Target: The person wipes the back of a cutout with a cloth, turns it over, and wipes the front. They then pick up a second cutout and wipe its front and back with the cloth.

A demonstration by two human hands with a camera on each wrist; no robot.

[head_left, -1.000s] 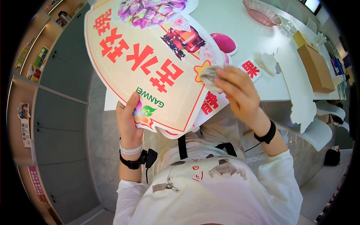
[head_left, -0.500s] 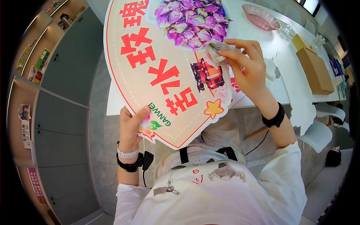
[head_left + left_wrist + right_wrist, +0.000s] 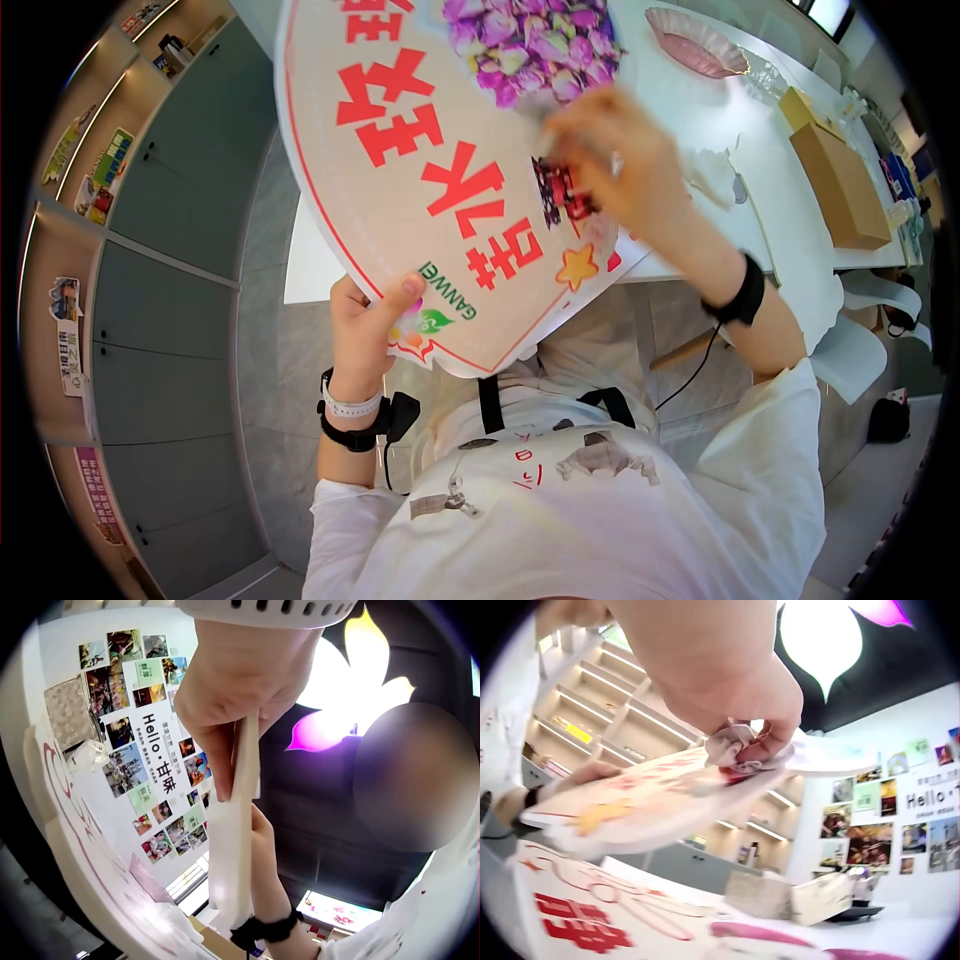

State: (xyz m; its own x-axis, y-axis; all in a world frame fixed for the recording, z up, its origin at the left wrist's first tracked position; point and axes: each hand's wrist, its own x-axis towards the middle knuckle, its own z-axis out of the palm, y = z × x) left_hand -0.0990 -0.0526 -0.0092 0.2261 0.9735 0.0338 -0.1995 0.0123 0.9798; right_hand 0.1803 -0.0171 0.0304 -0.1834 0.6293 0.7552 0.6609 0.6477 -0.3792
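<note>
A large cream sign board [image 3: 400, 220] with red characters and purple flower buds is held tilted above the white table [image 3: 740, 230]. My left hand [image 3: 370, 325] grips its lower left corner, thumb on the printed face; the left wrist view shows the board edge-on [image 3: 232, 855] between thumb and fingers. My right hand [image 3: 625, 165], blurred in the head view, is over the board's right part. In the right wrist view its fingers pinch a crumpled pale cloth [image 3: 739, 748] against the printed face. Another board with red characters [image 3: 592, 922] lies below.
On the table are a pink fluted bowl [image 3: 695, 45], a cardboard box [image 3: 840, 185] and crumpled clear plastic [image 3: 710, 175]. White chairs [image 3: 850, 355] stand at the right, and grey cabinets [image 3: 160, 300] with lit shelves line the left.
The board has turned and shifted toward the upper right, uncovering more table at left. My right hand and the cloth went from the star corner up to beside the flower buds.
</note>
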